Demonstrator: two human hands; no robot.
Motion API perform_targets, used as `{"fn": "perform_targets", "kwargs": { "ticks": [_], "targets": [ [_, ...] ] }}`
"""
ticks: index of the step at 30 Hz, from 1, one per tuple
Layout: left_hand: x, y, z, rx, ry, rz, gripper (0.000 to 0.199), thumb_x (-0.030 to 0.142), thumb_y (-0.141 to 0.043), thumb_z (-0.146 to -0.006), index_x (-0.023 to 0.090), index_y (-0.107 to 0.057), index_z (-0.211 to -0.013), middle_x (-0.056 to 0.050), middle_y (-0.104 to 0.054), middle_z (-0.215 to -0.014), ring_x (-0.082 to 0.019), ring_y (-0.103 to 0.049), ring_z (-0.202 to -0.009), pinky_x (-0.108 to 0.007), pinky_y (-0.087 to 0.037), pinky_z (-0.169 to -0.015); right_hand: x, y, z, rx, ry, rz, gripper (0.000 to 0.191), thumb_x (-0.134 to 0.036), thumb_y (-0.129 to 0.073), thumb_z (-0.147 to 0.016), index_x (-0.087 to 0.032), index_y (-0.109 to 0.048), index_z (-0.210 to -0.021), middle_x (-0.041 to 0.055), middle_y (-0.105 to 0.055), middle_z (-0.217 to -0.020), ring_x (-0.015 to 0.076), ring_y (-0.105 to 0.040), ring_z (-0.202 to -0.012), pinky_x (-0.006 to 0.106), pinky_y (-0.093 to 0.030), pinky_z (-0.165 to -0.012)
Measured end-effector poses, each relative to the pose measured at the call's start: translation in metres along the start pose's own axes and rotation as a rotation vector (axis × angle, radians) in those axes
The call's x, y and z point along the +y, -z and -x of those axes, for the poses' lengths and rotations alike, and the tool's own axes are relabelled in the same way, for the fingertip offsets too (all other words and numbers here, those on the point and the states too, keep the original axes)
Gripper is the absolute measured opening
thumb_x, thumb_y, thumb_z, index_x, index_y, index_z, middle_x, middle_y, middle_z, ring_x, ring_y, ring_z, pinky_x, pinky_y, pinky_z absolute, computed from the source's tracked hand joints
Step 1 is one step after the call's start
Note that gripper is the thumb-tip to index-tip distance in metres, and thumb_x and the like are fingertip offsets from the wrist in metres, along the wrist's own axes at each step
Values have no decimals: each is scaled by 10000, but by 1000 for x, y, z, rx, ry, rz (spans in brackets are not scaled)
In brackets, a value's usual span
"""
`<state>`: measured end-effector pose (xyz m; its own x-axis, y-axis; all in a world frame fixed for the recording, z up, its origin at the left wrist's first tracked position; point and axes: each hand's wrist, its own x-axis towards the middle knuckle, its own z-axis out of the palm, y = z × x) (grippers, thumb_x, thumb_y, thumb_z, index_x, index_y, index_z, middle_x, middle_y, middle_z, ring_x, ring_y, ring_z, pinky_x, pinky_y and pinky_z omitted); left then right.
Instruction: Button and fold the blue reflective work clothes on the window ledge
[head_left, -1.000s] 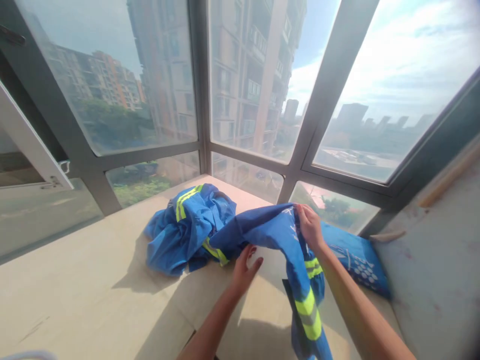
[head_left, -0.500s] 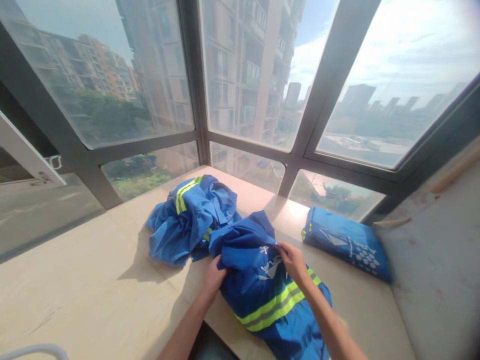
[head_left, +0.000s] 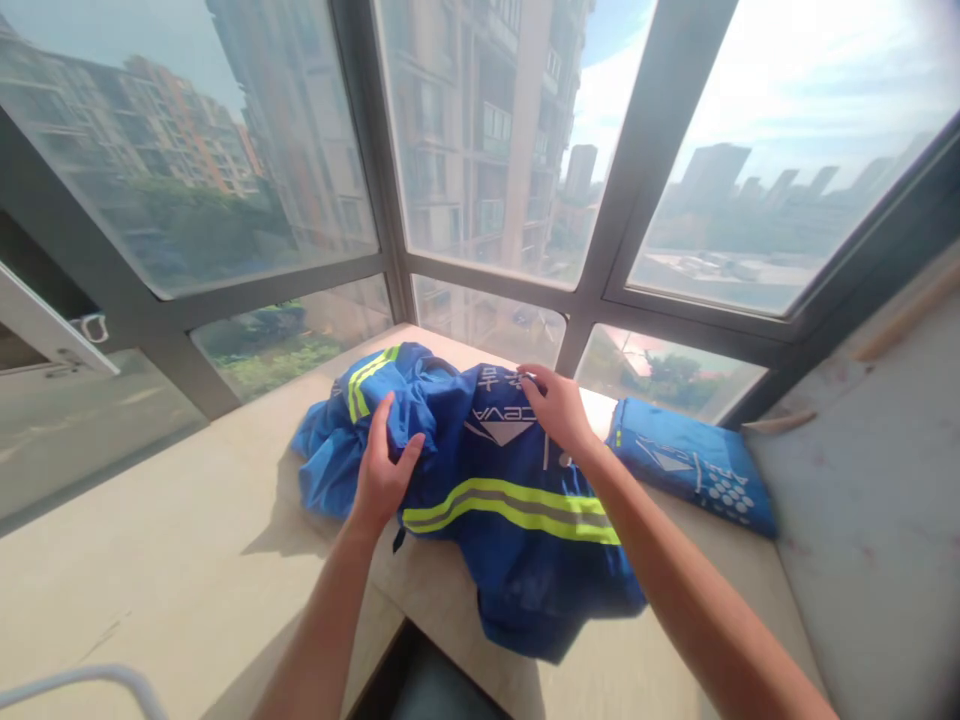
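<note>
Garment [head_left: 525, 560] spread wider; hem [head_left: 551, 652] near ledge edge [head_left: 480, 672], room leftward.

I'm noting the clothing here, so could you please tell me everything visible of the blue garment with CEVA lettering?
The blue garment looks like thin, smooth fabric, with white CEVA lettering and a triangular mark above a yellow-green band with a grey centre stripe. It lies spread but wrinkled on the pale surface, meeting the crumpled blue pile at its left. The right hand covers part of the print at its far edge; whether it grips is unclear.
</note>
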<state>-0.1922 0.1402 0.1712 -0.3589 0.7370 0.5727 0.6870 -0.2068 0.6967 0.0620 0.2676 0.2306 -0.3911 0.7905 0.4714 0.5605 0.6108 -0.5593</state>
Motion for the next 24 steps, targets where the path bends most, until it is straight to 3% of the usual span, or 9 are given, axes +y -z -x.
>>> {"fn": "perform_targets", "kwargs": {
  "ticks": [3, 6, 9, 13, 16, 18, 20, 22, 24],
  "targets": [
    [-29, -32, 13, -223, -37, -359, 713, 378, -594, -892, 149, -362, -1526, -199, -430, -1532, -366, -412, -1410, -553, -371, -1141, 15, -38, 6, -118, -2, 32, 345, -266, -548, -939, -179, -664, -1253, 87, -728, -1166, 220, -674, -1018, 336, -517, -954],
    [-54, -50, 53, -306, -76, -614, 647, 270, -597, -864, 146, -444, -1480, -223, -424, -1523, -393, -411, -1398, -549, -437, -1075, 37, -67, 44, -243, 12, 77, 366, -174, -598, -868, -182, -684, -1224, 119, -678, -1273, 247, -650, -1100, 357, -509, -989],
    [-74, -53, 104, -341, -221, -635, 531, 216, -557, -873, 183, -548, -1403, -186, -475, -1484, -361, -432, -1387, -509, -445, -1081, 54, -85, 101, -423, 110, 244, 465, -155, -645, -825, -195, -647, -1288, 155, -459, -1524, 315, -461, -1370, 459, -394, -1124],
    [-93, -47, 147, -368, -310, -592, 504, 181, -532, -869, 220, -588, -1369, -159, -472, -1495, -346, -430, -1400, -503, -459, -1075, 62, -102, 175, -530, 276, 305, 674, -414, -744, -814, -223, -527, -1423, 144, -189, -1657, 371, -151, -1517, 600, -122, -1217],
    [-96, -44, 153, -388, -272, -505, 516, 183, -520, -877, 219, -571, -1389, -150, -485, -1494, -331, -448, -1396, -490, -471, -1076, 64, -118, 208, -621, 289, 288, 831, -531, -735, -805, -211, -417, -1503, 187, -302, -1606, 379, -267, -1475, 607, -184, -1197],
    [-91, -44, 148, -400, -203, -396, 528, 194, -496, -902, 213, -529, -1428, -141, -457, -1523, -305, -440, -1410, -471, -454, -1107, 65, -131, 214, -627, 210, 311, 599, -438, -685, -869, -196, -539, -1397, 187, -498, -1468, 360, -442, -1365, 563, -306, -1147],
    [-85, -44, 140, -407, -129, -258, 538, 192, -460, -923, 216, -484, -1460, -122, -404, -1566, -273, -404, -1441, -451, -415, -1151, 64, -142, 209, -630, 116, 320, 246, -261, -583, -930, -197, -689, -1142, 138, -670, -1218, 301, -608, -1157, 454, -445, -1028],
    [-84, -43, 130, -392, -62, -98, 537, 164, -407, -924, 222, -485, -1452, -105, -391, -1577, -249, -387, -1453, -435, -406, -1163, 58, -145, 195, -607, 3, 266, 220, -147, -510, -933, -201, -723, -936, 97, -726, -973, 248, -677, -934, 350, -510, -862],
    [-90, -39, 118, -332, 18, 57, 530, 146, -365, -906, 221, -524, -1406, -103, -420, -1558, -244, -413, -1437, -430, -457, -1125, 49, -135, 173, -555, -76, 161, 244, -151, -489, -945, -214, -723, -916, 65, -737, -881, 219, -687, -841, 292, -515, -767]
  ]
}}
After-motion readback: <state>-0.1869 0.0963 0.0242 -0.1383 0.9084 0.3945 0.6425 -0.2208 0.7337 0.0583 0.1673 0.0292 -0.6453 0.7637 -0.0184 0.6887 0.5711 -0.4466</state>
